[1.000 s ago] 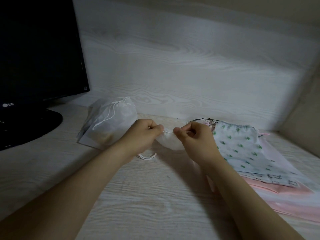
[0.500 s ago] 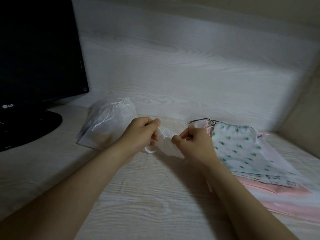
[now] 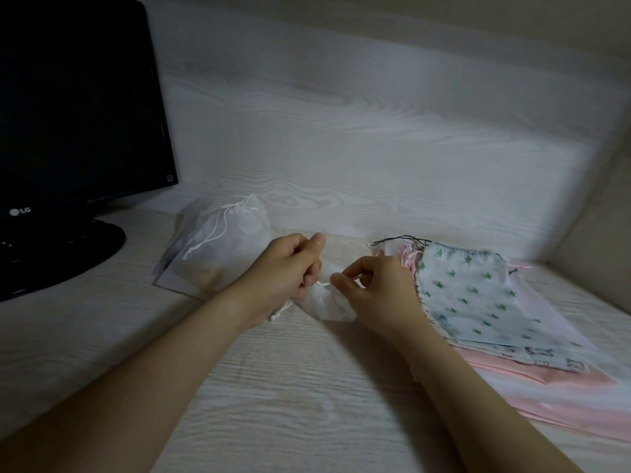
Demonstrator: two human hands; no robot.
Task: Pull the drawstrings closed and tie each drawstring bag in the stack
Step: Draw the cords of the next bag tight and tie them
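Note:
A small white drawstring bag (image 3: 327,303) lies on the desk between my hands. My left hand (image 3: 286,268) grips its white drawstring (image 3: 322,284), and a loose end trails out below the palm. My right hand (image 3: 379,288) pinches the same string at the bag's mouth with thumb and forefinger. To the right lies a flat stack of bags (image 3: 478,302), topped by a white one with green cactus prints over pink ones. A larger white bag (image 3: 222,247) with its strings drawn sits behind my left hand.
A black monitor (image 3: 75,107) on a round stand (image 3: 58,257) fills the far left. A pale wood-grain back panel (image 3: 375,148) rises behind the desk (image 3: 290,387), and a side wall (image 3: 597,233) closes off the right.
My hands drew slightly apart and shifted toward me. The left hand turned, its thumb now up, and the string runs short between both hands above the small bag.

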